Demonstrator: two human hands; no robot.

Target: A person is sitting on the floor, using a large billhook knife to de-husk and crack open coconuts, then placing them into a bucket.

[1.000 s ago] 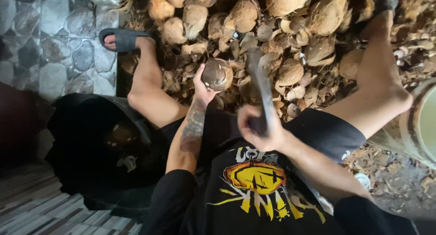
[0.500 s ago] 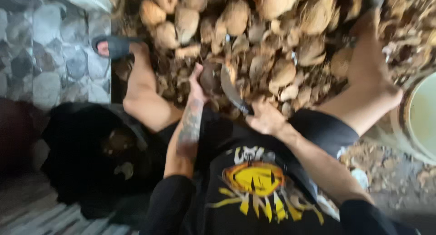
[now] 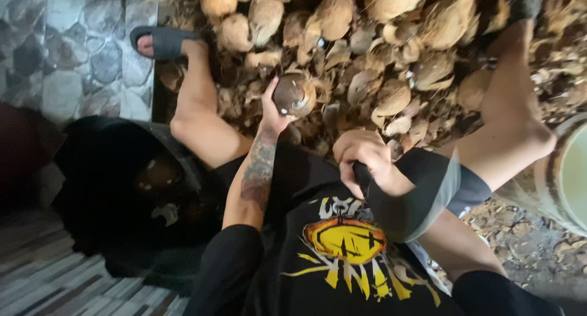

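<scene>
Clearly, the left hand (image 3: 269, 111) cups a round, hairy brown coconut (image 3: 293, 95), fingers curled around its rough shell, at about eleven o'clock from the right hand (image 3: 367, 160). That hand's fingers are clenched on a dark handle (image 3: 362, 172) whose blade smears into a grey blur. Fibrous husked coconuts (image 3: 391, 53) lie heaped beyond.

Soft, even daylight falls on the husk pile (image 3: 391, 53), with no glare and only faint shadows. Left of the pile, the dark tub (image 3: 116, 194) sinks into deep shade, its inside barely readable. Below the pile, a swinging blade (image 3: 422, 200) smears into a translucent streak, probably motion blur. Edges look slightly soft.
</scene>
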